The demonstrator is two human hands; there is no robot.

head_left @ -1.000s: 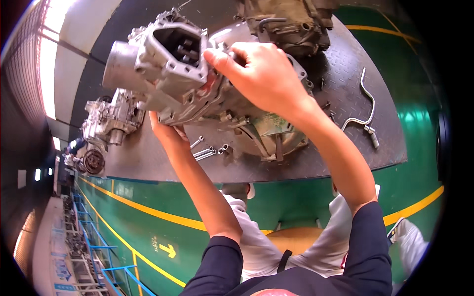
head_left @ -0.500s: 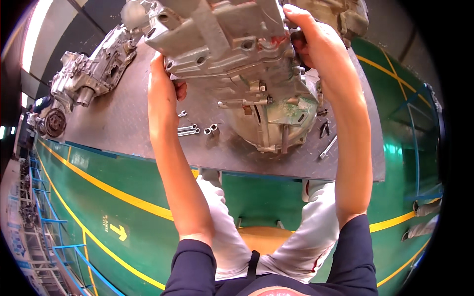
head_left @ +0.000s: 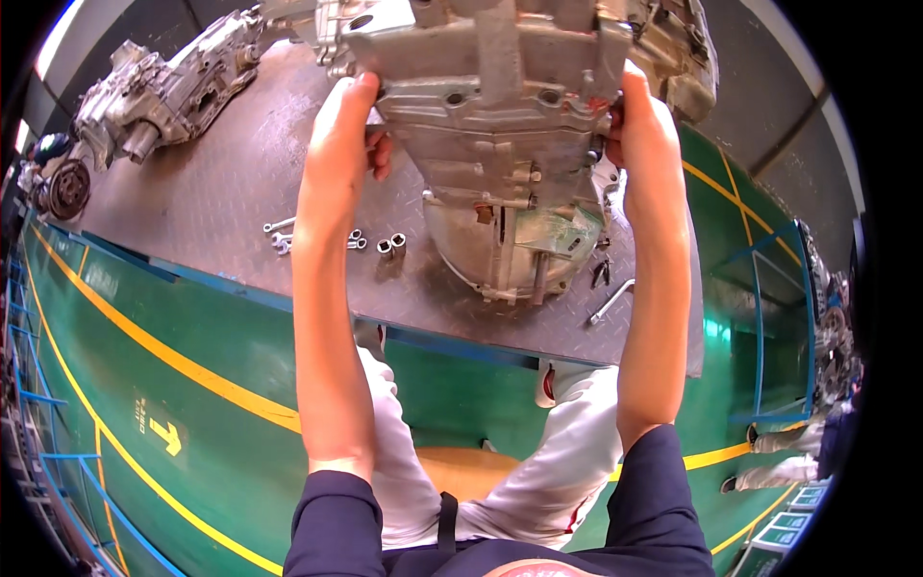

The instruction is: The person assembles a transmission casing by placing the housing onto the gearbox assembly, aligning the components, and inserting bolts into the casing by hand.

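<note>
A large grey metal gearbox casing (head_left: 433, 144) rises in front of me, its top cut off by the view's upper edge. Below it, a rounded bell housing (head_left: 461, 240) rests on the steel-topped bench (head_left: 231, 183). Whether casing and bell housing are joined I cannot tell. My left hand (head_left: 344, 125) grips the casing's left edge, thumb on top and fingers curled by its side. Opposite, my right hand (head_left: 646, 120) holds the right edge, thumb up, its other fingers partly hidden.
Wrenches (head_left: 280, 225) and two sockets (head_left: 391, 244) lie left of the bell housing; a dark small tool (head_left: 601, 272) and another wrench (head_left: 612, 302) lie right. More gearboxes stand at far left (head_left: 144, 106) and back right (head_left: 678, 67). A person's legs (head_left: 784, 471) show at right.
The casing now sits more level, where before it slanted up to the right. My hands are at more even heights, still on its edges. The whole view has shifted too.
</note>
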